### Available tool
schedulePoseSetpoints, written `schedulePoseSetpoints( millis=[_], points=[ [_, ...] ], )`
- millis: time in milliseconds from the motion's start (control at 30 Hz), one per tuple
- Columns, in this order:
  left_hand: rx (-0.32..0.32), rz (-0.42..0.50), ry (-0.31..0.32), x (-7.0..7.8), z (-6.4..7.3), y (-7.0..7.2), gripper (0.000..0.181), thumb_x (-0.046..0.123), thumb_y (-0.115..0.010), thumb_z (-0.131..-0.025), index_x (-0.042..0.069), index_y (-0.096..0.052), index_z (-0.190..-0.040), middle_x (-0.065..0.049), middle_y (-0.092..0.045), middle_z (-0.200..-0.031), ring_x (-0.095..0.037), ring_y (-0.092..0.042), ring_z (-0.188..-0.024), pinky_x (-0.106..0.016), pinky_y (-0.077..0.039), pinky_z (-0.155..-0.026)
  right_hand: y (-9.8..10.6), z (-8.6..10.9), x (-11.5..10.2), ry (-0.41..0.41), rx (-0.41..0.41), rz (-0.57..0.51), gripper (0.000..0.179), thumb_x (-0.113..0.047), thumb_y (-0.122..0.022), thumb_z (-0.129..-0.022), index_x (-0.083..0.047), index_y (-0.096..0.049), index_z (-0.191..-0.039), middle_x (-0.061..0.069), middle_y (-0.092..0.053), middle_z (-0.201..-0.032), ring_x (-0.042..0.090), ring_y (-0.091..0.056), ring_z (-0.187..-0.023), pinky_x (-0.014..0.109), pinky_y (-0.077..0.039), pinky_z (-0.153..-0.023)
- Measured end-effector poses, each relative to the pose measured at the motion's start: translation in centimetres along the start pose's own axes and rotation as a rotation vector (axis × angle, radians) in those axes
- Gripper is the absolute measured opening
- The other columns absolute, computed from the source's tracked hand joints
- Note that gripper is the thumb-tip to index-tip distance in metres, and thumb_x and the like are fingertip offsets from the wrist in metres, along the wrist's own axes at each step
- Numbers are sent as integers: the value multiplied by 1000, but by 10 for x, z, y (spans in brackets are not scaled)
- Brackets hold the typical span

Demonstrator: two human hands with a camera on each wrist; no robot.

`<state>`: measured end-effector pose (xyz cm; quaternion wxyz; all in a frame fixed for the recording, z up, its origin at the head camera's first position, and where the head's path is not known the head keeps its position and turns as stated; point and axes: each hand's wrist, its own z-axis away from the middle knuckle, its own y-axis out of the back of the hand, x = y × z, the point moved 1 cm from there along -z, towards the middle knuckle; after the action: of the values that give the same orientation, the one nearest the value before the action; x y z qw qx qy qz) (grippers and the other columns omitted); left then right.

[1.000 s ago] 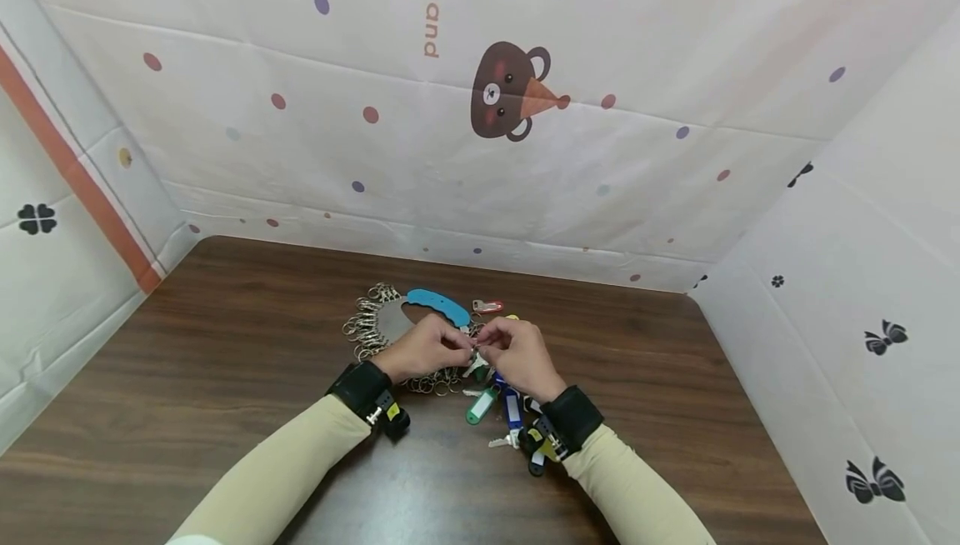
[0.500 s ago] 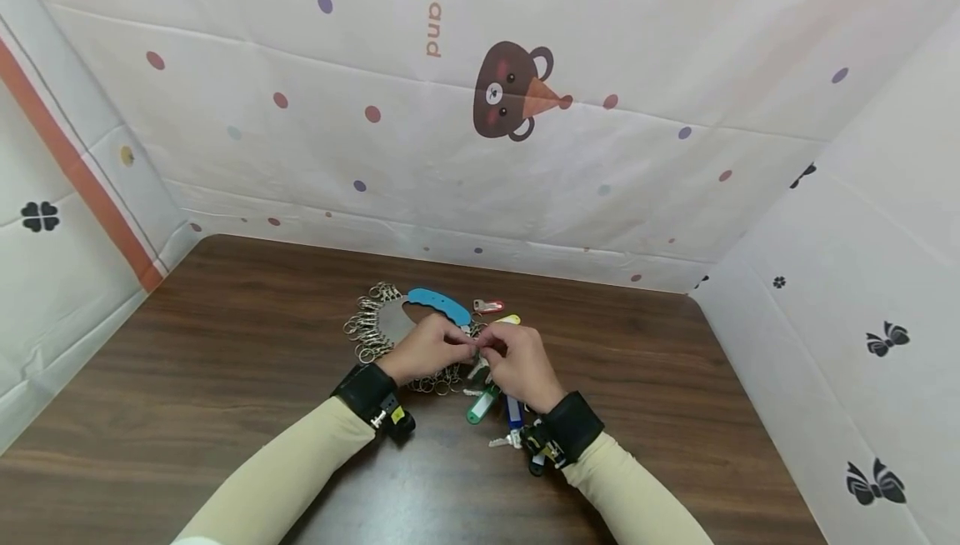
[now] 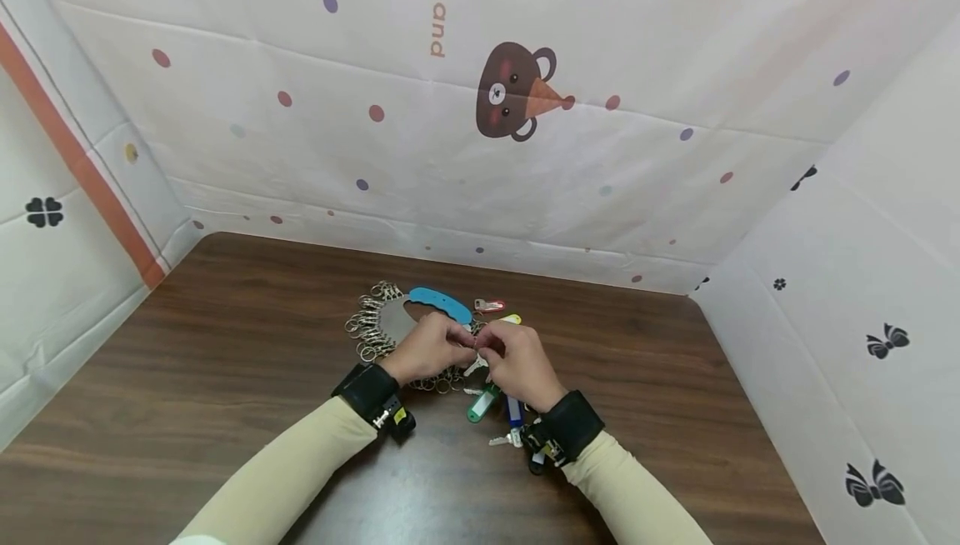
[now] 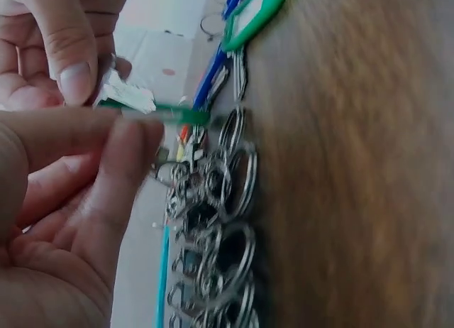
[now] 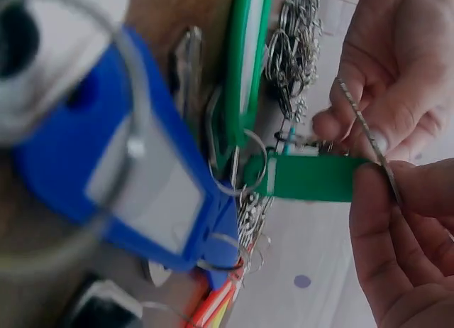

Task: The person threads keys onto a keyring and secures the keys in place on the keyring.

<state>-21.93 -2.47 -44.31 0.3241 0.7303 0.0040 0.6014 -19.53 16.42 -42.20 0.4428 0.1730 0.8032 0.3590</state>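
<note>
In the head view, my left hand (image 3: 435,347) and right hand (image 3: 517,362) meet fingertip to fingertip above the table. My right thumb and finger pinch a thin split key ring (image 5: 370,140), seen edge-on in the right wrist view. Left thumb and index finger pinch at that same ring; most of their grip is hidden. A green key tag (image 5: 312,177) and a silver key (image 4: 128,92) hang at the fingertips. Just left and below lies a grey metal key holder plate (image 3: 396,322) with a blue handle (image 3: 440,304), its edge lined with metal clips and rings (image 3: 367,320).
A second green tag (image 3: 482,405), a blue tag (image 3: 513,412) and a loose key (image 3: 506,439) lie close below the right hand. Beyond the hands are a red tag (image 3: 490,306) and a yellow tag (image 3: 512,319). The wooden table (image 3: 247,362) meets a patterned cloth wall (image 3: 420,187).
Both hands stay at nearly the same spot. My right hand has turned slightly, uncovering the yellow tag and covering more of the blue tags.
</note>
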Motion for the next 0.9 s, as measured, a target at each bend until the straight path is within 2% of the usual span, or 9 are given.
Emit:
schedulePoseSetpoints(
  millis=[100, 200, 333, 433, 600, 767, 900],
  points=[
    [3, -31, -28, 0, 0, -2, 10, 11, -72, -97, 7, -82, -99, -8, -80, -89, -11, -72, -72, -24, -59, -66, 3, -1, 1, -53, -13, -3, 13, 4, -76, -88, -8, -74, -93, 4, -70, -88, 10, -63, -72, 21, -53, -63],
    [41, -73, -86, 0, -1, -4, 11, 10, -72, -97, 7, -83, -94, -7, -78, -98, -13, -72, -85, -22, -58, -72, 6, -4, 2, -98, -55, -1, 9, 1, -76, -88, -8, -76, -90, 3, -69, -86, 9, -59, -70, 21, -50, -61],
    [106, -145, -161, 1, -2, -5, 13, 12, -73, -97, 9, -83, -89, -5, -74, -105, -18, -66, -100, -24, -55, -81, 6, -7, 6, -153, -128, -34, 11, -3, -73, -94, -10, -73, -86, 1, -67, -79, 9, -52, -64, 22, -43, -58],
    [106, -159, -159, 2, -2, -6, 13, 12, -73, -97, 9, -83, -89, -6, -75, -110, -22, -68, -103, -25, -55, -81, 6, -6, 7, -196, -165, -91, 12, -3, -67, -99, -9, -69, -89, 3, -67, -80, 9, -57, -62, 22, -46, -56],
    [41, -136, -119, 3, -2, -4, 8, 12, -76, -94, 9, -83, -91, -10, -76, -125, -28, -71, -117, -26, -58, -83, 6, -6, 7, -204, -154, -106, 13, -1, -62, -101, -8, -66, -91, 4, -66, -80, 11, -58, -64, 22, -46, -57],
    [33, -166, -154, 3, -2, -4, 7, 9, -75, -94, 9, -82, -94, -7, -81, -102, -15, -74, -91, -24, -58, -77, 5, -6, 8, -149, -147, -52, 15, -3, -62, -102, -10, -65, -90, 1, -61, -78, 11, -50, -66, 22, -41, -60],
    [42, -202, -138, 3, -1, -4, 13, 9, -71, -97, 9, -82, -102, -4, -80, -99, -5, -69, -83, -18, -55, -72, 6, -5, 10, -90, -162, -62, 13, -2, -62, -102, -7, -66, -90, 2, -63, -78, 8, -50, -66, 21, -42, -61]
  ],
)
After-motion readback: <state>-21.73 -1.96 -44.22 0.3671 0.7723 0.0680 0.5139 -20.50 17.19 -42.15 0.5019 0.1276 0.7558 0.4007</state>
